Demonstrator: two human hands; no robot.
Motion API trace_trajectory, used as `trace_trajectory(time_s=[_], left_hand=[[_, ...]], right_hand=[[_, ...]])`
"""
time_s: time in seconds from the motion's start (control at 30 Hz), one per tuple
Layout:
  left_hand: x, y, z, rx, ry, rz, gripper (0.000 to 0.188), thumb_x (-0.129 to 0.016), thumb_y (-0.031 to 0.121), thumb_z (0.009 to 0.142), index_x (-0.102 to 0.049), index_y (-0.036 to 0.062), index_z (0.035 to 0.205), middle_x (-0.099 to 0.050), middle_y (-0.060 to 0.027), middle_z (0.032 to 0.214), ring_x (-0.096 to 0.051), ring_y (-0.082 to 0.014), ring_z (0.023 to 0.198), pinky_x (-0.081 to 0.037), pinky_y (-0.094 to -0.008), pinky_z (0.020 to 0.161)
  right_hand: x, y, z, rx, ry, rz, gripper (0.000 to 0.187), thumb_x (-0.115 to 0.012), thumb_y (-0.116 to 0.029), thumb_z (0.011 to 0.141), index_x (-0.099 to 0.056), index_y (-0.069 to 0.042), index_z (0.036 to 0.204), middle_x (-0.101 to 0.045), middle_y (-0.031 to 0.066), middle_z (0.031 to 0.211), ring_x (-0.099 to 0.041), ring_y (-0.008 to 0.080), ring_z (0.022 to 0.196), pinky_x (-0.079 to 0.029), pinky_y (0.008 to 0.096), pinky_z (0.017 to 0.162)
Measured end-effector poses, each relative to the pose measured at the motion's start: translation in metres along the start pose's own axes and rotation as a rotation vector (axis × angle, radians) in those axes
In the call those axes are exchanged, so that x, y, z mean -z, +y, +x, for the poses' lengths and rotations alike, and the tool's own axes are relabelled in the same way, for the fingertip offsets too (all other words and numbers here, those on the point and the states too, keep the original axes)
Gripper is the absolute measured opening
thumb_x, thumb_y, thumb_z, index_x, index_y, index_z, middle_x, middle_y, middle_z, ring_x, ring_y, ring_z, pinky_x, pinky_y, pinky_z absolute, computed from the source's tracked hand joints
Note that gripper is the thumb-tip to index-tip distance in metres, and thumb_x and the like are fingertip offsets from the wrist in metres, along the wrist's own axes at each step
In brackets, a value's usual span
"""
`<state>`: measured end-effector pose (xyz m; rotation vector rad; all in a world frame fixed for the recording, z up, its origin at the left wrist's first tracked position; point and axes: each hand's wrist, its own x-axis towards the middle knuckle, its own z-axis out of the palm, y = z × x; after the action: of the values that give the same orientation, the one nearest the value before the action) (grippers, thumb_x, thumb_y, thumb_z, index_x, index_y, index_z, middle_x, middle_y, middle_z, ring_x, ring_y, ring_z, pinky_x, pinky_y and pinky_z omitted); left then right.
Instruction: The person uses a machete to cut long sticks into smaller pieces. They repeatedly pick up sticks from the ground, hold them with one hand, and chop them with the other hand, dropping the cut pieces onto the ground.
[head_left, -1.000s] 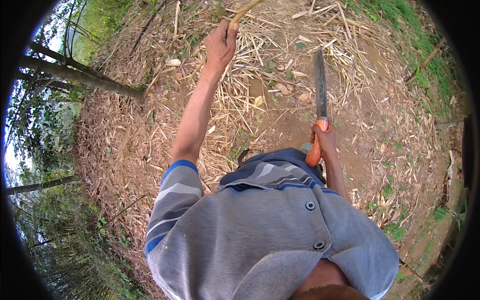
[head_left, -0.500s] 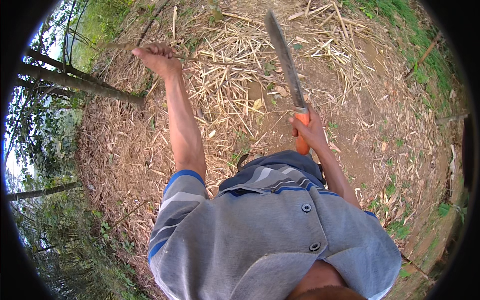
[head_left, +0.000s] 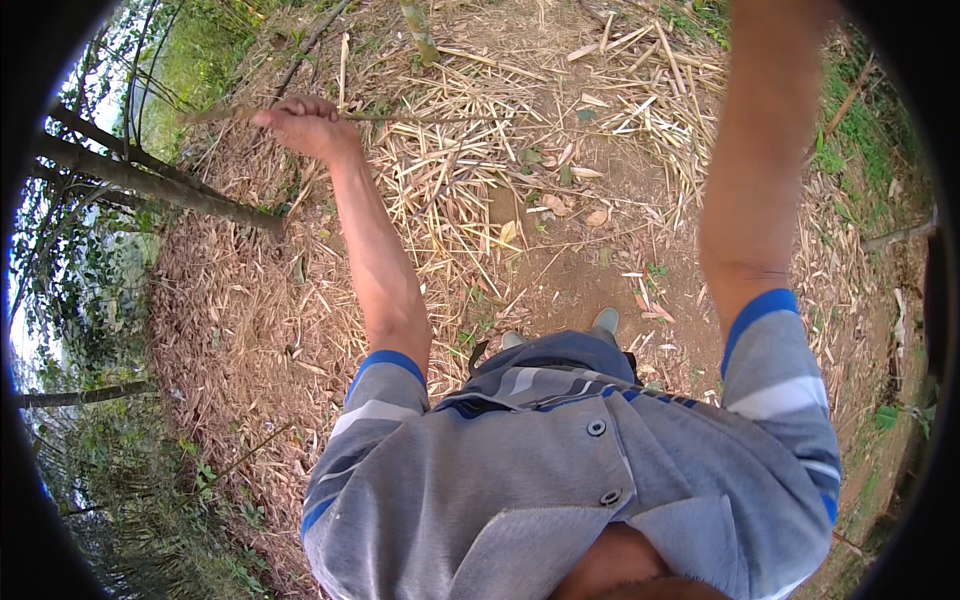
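Note:
My left hand [head_left: 310, 128] is closed around a thin brown stick [head_left: 420, 119], out in front of me at the upper left. The stick lies roughly level, running out past both sides of my fist. My right forearm [head_left: 757, 150] is raised and slightly blurred, reaching past the upper right rim. My right hand lies beyond the picture, and so does the machete with the orange handle that it held earlier. Below the stick, many short pale cut sticks [head_left: 450, 180] are strewn on the ground.
Leaning tree trunks [head_left: 150, 180] and shrubs stand at the left. A slim trunk [head_left: 420, 35] rises at the top. Dry leaves [head_left: 240, 320] cover the soil near my boots [head_left: 606, 320]. Green plants [head_left: 870, 140] grow along the right side.
My right arm has swung up and forward, taking the machete out of view. My left hand still grips the stick and has shifted only slightly. My boots now show.

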<state>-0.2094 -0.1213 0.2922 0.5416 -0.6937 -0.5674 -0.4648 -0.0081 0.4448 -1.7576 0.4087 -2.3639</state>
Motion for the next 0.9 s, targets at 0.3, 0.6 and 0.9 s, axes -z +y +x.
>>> trace_trajectory(time_s=[0.3,0.6,0.9], left_hand=[[0.006,0.060,0.112,0.005,0.038,-0.037,0.058,-0.018,0.065,0.087,-0.031,0.0173,0.056,-0.030,0.0046,0.046,-0.026,-0.0072,0.039,-0.025,-0.0231,0.035],[0.074,0.022,0.120,0.012,0.304,0.002,0.055,-0.018,0.058,0.091,-0.034,0.0151,0.060,-0.027,0.0049,0.048,-0.023,-0.0085,0.040,-0.022,-0.0239,0.036],[0.228,-0.186,0.148,0.650,0.306,0.936,0.053,-0.051,0.035,0.087,-0.042,-0.0049,0.121,-0.054,-0.0214,0.109,-0.053,-0.0304,0.098,-0.047,-0.0435,0.084]], right_hand=[[0.132,0.041,-0.369,-1.930,-1.023,-0.382,0.028,-0.067,-0.012,0.070,-0.056,-0.002,0.094,-0.058,0.0077,0.064,-0.056,0.0136,0.051,-0.045,0.0296,0.044],[0.209,0.056,-0.408,-2.032,-0.068,-0.440,0.017,-0.066,-0.006,0.068,-0.054,0.000,0.079,-0.055,0.0112,0.063,-0.053,0.0185,0.047,-0.042,0.0337,0.038],[0.334,0.007,-0.512,-2.115,0.072,-0.874,0.012,-0.065,-0.011,0.068,-0.057,-0.002,0.068,-0.056,0.0107,0.057,-0.055,0.0214,0.047,-0.046,0.0384,0.044]])
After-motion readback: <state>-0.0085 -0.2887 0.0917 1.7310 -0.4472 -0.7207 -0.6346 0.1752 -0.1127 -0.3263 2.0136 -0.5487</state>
